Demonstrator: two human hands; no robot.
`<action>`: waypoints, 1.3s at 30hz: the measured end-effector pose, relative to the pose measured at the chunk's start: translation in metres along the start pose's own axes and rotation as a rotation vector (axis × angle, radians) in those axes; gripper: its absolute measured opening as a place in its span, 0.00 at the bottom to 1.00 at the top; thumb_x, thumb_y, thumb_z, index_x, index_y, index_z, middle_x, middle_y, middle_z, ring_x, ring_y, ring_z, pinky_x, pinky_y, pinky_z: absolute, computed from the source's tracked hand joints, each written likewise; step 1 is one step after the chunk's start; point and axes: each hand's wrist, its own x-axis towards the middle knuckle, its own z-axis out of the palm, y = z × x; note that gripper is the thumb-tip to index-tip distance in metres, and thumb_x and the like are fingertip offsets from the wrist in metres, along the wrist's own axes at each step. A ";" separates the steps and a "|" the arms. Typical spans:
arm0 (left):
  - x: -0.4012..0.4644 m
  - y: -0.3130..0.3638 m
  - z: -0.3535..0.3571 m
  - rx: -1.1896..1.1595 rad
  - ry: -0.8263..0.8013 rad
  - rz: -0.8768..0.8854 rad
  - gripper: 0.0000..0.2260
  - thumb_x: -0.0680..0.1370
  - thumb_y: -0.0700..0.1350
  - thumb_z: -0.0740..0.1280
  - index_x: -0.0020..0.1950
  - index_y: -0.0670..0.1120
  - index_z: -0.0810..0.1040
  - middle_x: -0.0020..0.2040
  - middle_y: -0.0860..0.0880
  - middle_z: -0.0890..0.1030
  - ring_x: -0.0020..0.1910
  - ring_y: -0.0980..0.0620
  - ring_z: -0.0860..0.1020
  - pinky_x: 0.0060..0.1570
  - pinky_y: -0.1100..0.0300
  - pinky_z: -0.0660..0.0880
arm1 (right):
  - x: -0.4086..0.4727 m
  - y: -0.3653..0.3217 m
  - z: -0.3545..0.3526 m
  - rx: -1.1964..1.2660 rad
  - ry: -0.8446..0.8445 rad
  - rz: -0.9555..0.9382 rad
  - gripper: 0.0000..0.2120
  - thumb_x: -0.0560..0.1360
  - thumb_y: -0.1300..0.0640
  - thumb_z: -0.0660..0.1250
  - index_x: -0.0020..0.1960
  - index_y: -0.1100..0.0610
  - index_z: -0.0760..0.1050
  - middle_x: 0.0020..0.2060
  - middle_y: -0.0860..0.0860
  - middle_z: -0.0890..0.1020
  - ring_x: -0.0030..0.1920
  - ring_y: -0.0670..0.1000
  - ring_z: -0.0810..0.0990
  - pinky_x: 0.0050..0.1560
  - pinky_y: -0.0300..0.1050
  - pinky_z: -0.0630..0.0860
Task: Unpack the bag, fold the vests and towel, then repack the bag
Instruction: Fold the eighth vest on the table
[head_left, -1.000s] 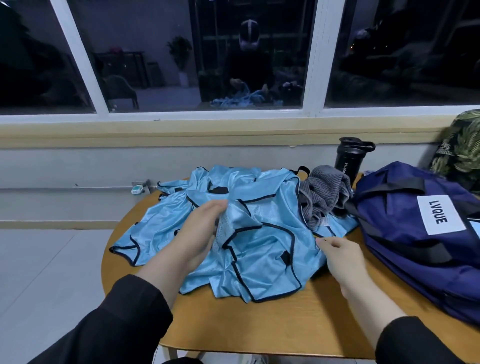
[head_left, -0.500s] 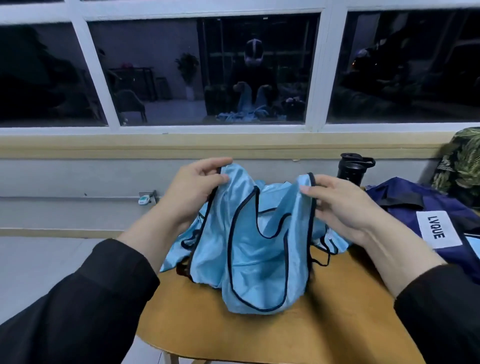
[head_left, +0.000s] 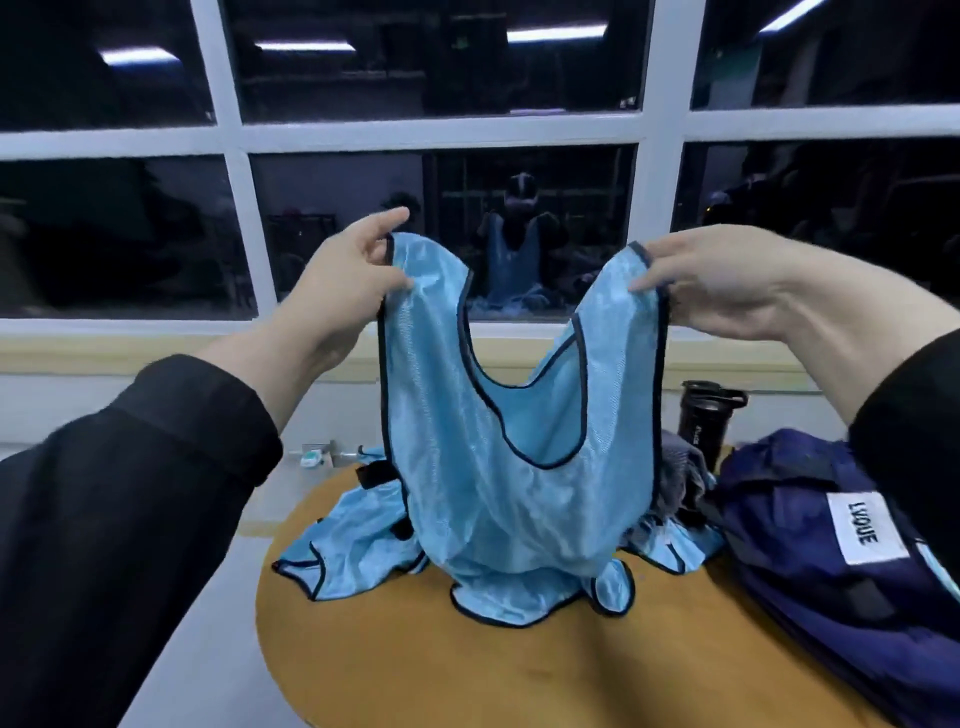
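Note:
A light blue vest (head_left: 514, 478) with dark trim hangs upright in front of me, its hem still touching the round wooden table (head_left: 498, 670). My left hand (head_left: 345, 275) pinches its left shoulder strap and my right hand (head_left: 727, 283) pinches the right strap, both held at window height. More blue vests (head_left: 353, 535) lie crumpled on the table behind and below it. A grey towel (head_left: 678, 473) peeks out to the right of the hanging vest. The navy bag (head_left: 810, 540) with a white label lies at the table's right.
A black shaker bottle (head_left: 704, 415) stands behind the towel near the window sill. A small white and teal item (head_left: 310, 458) sits on the ledge left of the table. The dark window (head_left: 467, 156) reflects the room. Pale floor lies to the left.
Both hands have raised the vest higher and pulled its straps apart, so it now hangs spread open above the pile. The view has tilted upward.

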 end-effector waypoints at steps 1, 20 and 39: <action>0.001 0.003 -0.005 0.048 0.002 -0.002 0.31 0.73 0.32 0.67 0.73 0.56 0.74 0.62 0.44 0.82 0.61 0.46 0.81 0.59 0.48 0.79 | -0.001 -0.004 -0.004 -0.059 0.041 -0.019 0.10 0.78 0.71 0.63 0.57 0.65 0.80 0.51 0.59 0.85 0.51 0.53 0.84 0.55 0.45 0.81; 0.010 0.059 -0.043 0.635 -0.023 0.081 0.25 0.75 0.35 0.70 0.69 0.54 0.79 0.56 0.49 0.81 0.51 0.47 0.79 0.46 0.59 0.76 | -0.003 -0.055 -0.014 -0.110 0.586 -0.267 0.19 0.76 0.38 0.68 0.47 0.55 0.78 0.42 0.50 0.70 0.41 0.51 0.68 0.46 0.42 0.69; 0.029 0.086 -0.041 0.623 0.145 0.164 0.10 0.84 0.47 0.60 0.53 0.43 0.79 0.46 0.40 0.82 0.41 0.39 0.81 0.44 0.42 0.83 | -0.001 -0.075 -0.018 -0.243 0.511 -0.315 0.21 0.77 0.62 0.69 0.66 0.47 0.72 0.50 0.53 0.85 0.49 0.55 0.86 0.54 0.56 0.83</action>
